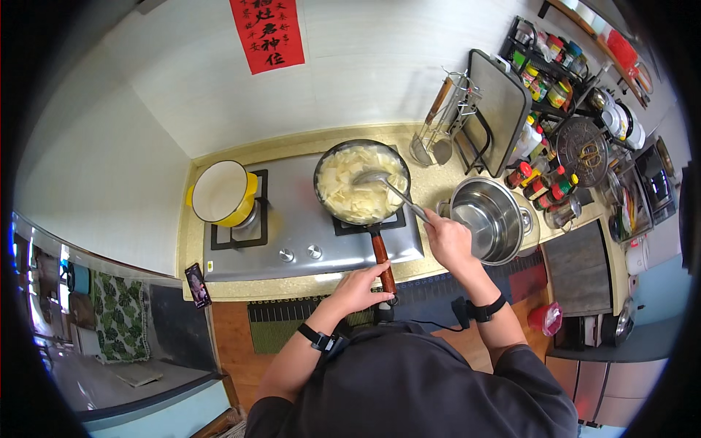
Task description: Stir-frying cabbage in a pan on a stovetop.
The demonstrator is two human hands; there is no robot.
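My right hand (450,241) is closed around the handle of a metal ladle (414,209), whose bowl lies among pale, thin slices of food (350,183). The slices fill a dark wok (316,189) on the right burner of a gas stove. My left hand (358,290) is at the wok's reddish-brown wooden handle (381,252), thumb and fingers on either side of it; how firmly it grips is hard to tell. Just right of the wok stands a steel pot (487,219) with a shiny inside.
On the left burner sits a yellow pot (222,191) with a white inside. A phone (197,285) lies at the counter's left front edge. Behind the steel pot are a utensil rack (446,120) and an upright cutting board (495,109); sauce bottles (536,183) crowd the right.
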